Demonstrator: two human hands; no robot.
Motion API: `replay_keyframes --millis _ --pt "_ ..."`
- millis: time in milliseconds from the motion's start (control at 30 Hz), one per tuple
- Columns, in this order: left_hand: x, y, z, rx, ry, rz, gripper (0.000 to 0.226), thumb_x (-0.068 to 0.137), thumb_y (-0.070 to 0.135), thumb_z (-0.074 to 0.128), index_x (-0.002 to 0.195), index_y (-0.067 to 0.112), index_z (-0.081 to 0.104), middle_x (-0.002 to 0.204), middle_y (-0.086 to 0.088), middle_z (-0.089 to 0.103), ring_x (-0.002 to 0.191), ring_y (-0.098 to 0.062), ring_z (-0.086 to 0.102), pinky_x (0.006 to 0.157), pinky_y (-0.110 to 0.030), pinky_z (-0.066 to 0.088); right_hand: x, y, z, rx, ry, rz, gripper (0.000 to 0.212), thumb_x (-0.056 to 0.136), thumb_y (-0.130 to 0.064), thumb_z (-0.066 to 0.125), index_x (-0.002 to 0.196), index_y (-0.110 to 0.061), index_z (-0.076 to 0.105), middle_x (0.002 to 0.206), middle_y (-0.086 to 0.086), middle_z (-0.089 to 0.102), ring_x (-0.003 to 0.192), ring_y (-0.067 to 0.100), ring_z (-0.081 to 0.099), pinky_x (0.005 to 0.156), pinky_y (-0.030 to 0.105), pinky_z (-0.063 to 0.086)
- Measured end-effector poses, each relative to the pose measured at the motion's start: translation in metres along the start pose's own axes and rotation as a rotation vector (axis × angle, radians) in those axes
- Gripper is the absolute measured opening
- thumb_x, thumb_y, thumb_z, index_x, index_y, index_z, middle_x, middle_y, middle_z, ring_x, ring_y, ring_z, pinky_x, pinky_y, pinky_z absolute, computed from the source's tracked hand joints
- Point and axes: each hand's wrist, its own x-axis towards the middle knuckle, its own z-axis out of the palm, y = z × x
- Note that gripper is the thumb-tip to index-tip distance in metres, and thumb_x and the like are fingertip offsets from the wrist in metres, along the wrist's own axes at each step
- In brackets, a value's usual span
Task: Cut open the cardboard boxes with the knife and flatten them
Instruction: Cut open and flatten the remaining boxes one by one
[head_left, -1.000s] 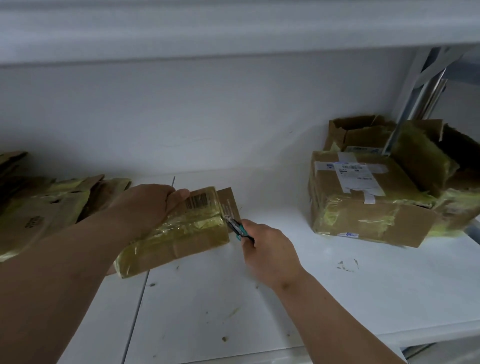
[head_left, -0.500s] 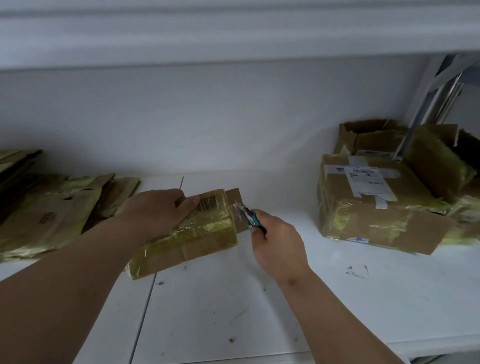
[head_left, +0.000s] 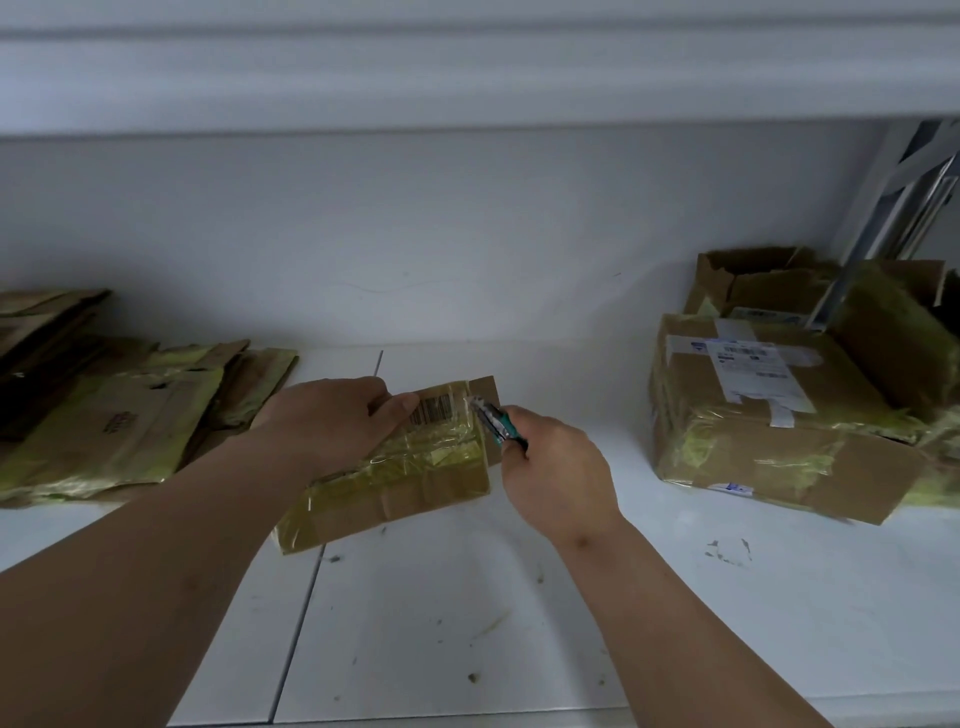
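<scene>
A scuffed white shelf (head_left: 519, 623) meets a plain white wall (head_left: 415, 234) in dim light.

I see two hands, my left hand (head_left: 332, 415) and my right hand (head_left: 550, 467). I see one knife (head_left: 491, 418). There is one box (head_left: 395, 467) by my hands. On the right there are more boxes: one taped box (head_left: 769, 415) in front, one open box (head_left: 748, 280) behind it, and maybe one more at the edge, but I cannot tell. On the left is one pile of flat boxes (head_left: 114, 415). I cannot count how many are in it.
</scene>
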Motion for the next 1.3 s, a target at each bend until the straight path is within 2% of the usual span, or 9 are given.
replay_keyframes --millis 133,233,300,533,667,867,1033,1233,1300 --pt "0.001 0.001 0.0 0.001 -0.002 -0.002 0.055 0.093 0.07 0.014 0.082 0.031 0.051 0.074 0.01 0.06 0.071 -0.007 0.055 0.061 -0.028 0.04 -0.003 0.001 0.001 -0.067 -0.018 -0.033 0.029 0.091 -0.013 0.045 0.115 -0.021 0.06 0.07 -0.006 0.047 0.065 0.021 0.048 0.048 0.026 0.028" --pt "0.001 0.0 0.002 -0.005 0.006 0.0 0.055 0.093 0.07 0.015 0.08 0.031 0.051 0.074 0.01 0.06 0.072 -0.008 0.056 0.061 -0.028 0.041 -0.006 0.003 0.0 -0.065 0.005 -0.023 0.032 0.09 -0.012 0.045 0.117 -0.022 0.06 0.075 -0.003 0.055 0.067 0.022 0.052 0.051 0.028 0.033" --pt "0.001 0.0 0.002 -0.006 0.009 -0.004 0.054 0.093 0.071 0.015 0.08 0.031 0.051 0.073 0.01 0.06 0.071 -0.008 0.056 0.061 -0.027 0.041 -0.007 0.004 0.001 -0.012 0.039 0.007 0.035 0.09 -0.01 0.046 0.118 -0.023 0.061 0.077 -0.001 0.058 0.066 0.021 0.052 0.049 0.026 0.031" --pt "0.001 -0.001 0.003 0.001 0.013 -0.007 0.055 0.093 0.071 0.015 0.081 0.031 0.051 0.074 0.01 0.061 0.071 -0.008 0.056 0.061 -0.027 0.041 -0.004 0.005 0.002 -0.018 0.016 0.008 0.03 0.089 -0.009 0.045 0.111 -0.021 0.061 0.078 0.0 0.058 0.066 0.022 0.052 0.048 0.027 0.032" --pt "0.001 -0.002 0.004 -0.002 0.019 -0.011 0.057 0.092 0.072 0.014 0.082 0.031 0.052 0.074 0.009 0.061 0.072 -0.009 0.057 0.063 -0.028 0.045 -0.002 0.004 0.005 0.01 0.015 0.018 0.033 0.088 -0.009 0.045 0.113 -0.021 0.061 0.078 0.0 0.058 0.067 0.024 0.053 0.05 0.028 0.033" --pt "0.003 0.0 0.004 0.009 0.012 -0.011 0.057 0.093 0.07 0.013 0.081 0.03 0.052 0.074 0.008 0.061 0.072 -0.009 0.057 0.062 -0.028 0.043 0.005 0.01 -0.005 -0.062 -0.024 -0.065 0.036 0.088 -0.016 0.046 0.119 -0.026 0.061 0.073 -0.006 0.054 0.066 0.021 0.053 0.048 0.025 0.029" --pt "0.003 0.002 0.003 -0.016 0.008 -0.014 0.059 0.093 0.07 0.012 0.082 0.029 0.054 0.073 0.007 0.062 0.072 -0.01 0.058 0.064 -0.029 0.044 -0.003 0.014 -0.005 -0.129 0.005 -0.164 0.04 0.083 -0.031 0.04 0.114 -0.024 0.064 0.065 -0.008 0.051 0.055 0.018 0.046 0.061 0.027 0.029" --pt "0.003 0.002 0.002 -0.025 -0.007 -0.009 0.061 0.093 0.07 0.012 0.084 0.029 0.055 0.077 0.007 0.063 0.074 -0.01 0.058 0.065 -0.029 0.044 -0.005 0.023 -0.004 -0.125 0.013 -0.192 0.033 0.087 -0.025 0.051 0.116 -0.025 0.065 0.063 -0.009 0.05 0.05 0.016 0.038 0.073 0.03 0.037" --pt "0.003 0.002 0.002 -0.028 -0.015 -0.01 0.061 0.094 0.069 0.011 0.084 0.029 0.055 0.077 0.007 0.063 0.074 -0.009 0.058 0.063 -0.029 0.042 -0.008 0.027 -0.003 -0.127 0.013 -0.202 0.029 0.085 -0.026 0.05 0.109 -0.025 0.066 0.058 -0.009 0.045 0.045 0.014 0.034 0.072 0.03 0.036"
